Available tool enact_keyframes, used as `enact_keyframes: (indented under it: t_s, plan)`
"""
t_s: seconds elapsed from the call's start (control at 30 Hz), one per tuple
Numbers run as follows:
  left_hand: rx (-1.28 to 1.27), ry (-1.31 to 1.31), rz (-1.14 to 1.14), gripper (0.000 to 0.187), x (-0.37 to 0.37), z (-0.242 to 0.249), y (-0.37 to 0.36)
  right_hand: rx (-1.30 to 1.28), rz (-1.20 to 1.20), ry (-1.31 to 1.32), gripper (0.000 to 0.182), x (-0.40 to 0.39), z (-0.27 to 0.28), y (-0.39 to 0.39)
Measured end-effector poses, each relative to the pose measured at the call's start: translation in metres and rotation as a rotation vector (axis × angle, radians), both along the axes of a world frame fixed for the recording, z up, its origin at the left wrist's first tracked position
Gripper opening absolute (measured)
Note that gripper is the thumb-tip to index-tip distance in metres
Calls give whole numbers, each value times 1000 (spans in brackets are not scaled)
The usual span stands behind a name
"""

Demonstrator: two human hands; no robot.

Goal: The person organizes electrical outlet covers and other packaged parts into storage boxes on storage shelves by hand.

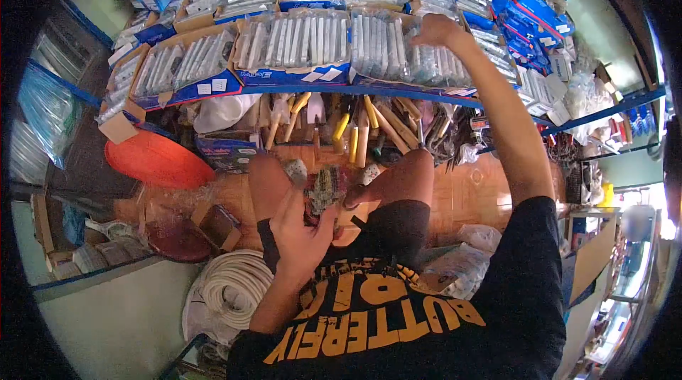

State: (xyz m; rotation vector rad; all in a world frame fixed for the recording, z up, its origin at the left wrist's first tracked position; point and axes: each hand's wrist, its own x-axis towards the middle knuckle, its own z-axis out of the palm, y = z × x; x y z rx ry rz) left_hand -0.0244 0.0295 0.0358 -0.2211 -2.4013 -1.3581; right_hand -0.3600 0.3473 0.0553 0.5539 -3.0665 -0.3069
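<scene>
My left hand (302, 233) is closed on a multicoloured patterned cloth (327, 192) between my knees. Up at the shelf, my right hand (437, 30) reaches over an open blue box with its fingers bent down onto clear plastic-wrapped packs (433, 64). Whether the fingers grip one of these packs is hidden. Upright rows of similar flat, silvery-white packs (293, 40) fill the cardboard boxes to the left of that hand.
A blue shelf edge (426, 98) runs across in front of me. Wooden and yellow tool handles (355, 128) stick out below it. On the left are a red round basin (160, 160) and a coil of white hose (238, 288). Plastic bags (462, 266) lie beside my right side.
</scene>
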Motion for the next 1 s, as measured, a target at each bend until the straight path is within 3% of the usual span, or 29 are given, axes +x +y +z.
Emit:
enact_keyframes:
  t_s: [0.03, 0.17, 0.27, 0.33, 0.47, 0.53, 0.6, 0.67, 0.73, 0.8, 0.83, 0.87, 0.9, 0.93, 0.97, 1.0]
  plan:
    - [-17, 32, 1, 37, 0, 1, 1, -2, -68, -23, 59, 3, -1, -6]
    - [-35, -57, -12, 36, 4, 0, -1, -37, -112, 7, 60, -12, -18, 3]
    - [16, -61, 20, 35, 3, 1, -2, 77, 103, -20, 53, -4, 23, 7]
    - [34, -61, 35, 30, 2, 5, -4, -520, -330, -151, 43, 44, 69, -5]
    - [259, -232, -40, 39, -1, -6, -8, -1133, -253, 139, 35, 100, 92, 20]
    - [834, -157, -79, 55, -11, 8, 0, -1240, -363, 213, 46, 146, 89, 8]
    - [811, -277, -111, 57, -14, 17, 0, -1506, -290, 182, 49, 191, 72, -22]
    - [774, -236, -96, 55, -17, 22, 18, -1636, -366, 141, 48, 225, 56, -62]
    - [590, -55, -269, 54, -25, 17, 39, -1815, -386, 49, 45, 239, 13, -78]
    - [-51, 201, -343, 52, -36, 15, 55, -1986, -427, 79, 42, 266, 21, -127]
    - [-59, 203, -335, 52, -35, 17, 57, -1327, -46, 312, 38, 266, -30, -104]
    - [-237, 190, -307, 49, -34, 22, 59, -1333, -40, 311, 38, 272, -22, -110]
    - [-414, 175, -280, 47, -33, 25, 59, -1817, -187, 6, 37, 280, -12, -117]
    - [-417, 173, -281, 47, -36, 26, 58, -2268, -351, -352, 36, 285, -6, -121]
    - [-396, 243, -241, 46, -44, 27, 56, -2151, -329, -349, 48, 284, -18, -118]
    - [-371, 312, -200, 46, -51, 28, 54, -2152, -335, -345, 48, 288, -18, -120]
